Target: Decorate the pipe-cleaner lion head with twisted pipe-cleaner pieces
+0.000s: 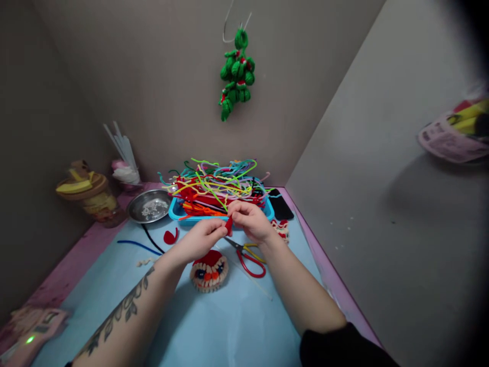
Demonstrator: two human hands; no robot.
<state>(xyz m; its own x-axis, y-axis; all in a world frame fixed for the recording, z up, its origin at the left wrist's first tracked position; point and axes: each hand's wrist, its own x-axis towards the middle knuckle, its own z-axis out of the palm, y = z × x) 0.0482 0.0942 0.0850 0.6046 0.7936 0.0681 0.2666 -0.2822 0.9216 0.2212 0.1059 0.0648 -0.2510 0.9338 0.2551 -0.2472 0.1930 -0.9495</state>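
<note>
My left hand (208, 235) and my right hand (250, 219) meet above the table, both pinching a small red pipe-cleaner piece (229, 224). Fingers cover much of it, so its full shape is hidden. Just below them lie scissors (252, 262) with one red and one yellow handle, blades pointing up and left. Nearer to me sits a round pipe-cleaner figure (209, 271) with a red top, cream edging, and blue and orange details. A curled red pipe-cleaner piece (170, 236) rests left of my left hand.
Behind my hands stands a blue tray (183, 220) heaped with coloured pipe cleaners. A metal bowl (150, 206), a tub (97, 201) and a black phone (281, 205) are around it. A glue gun (34, 331) lies front left. A green garland (237, 76) hangs on the wall.
</note>
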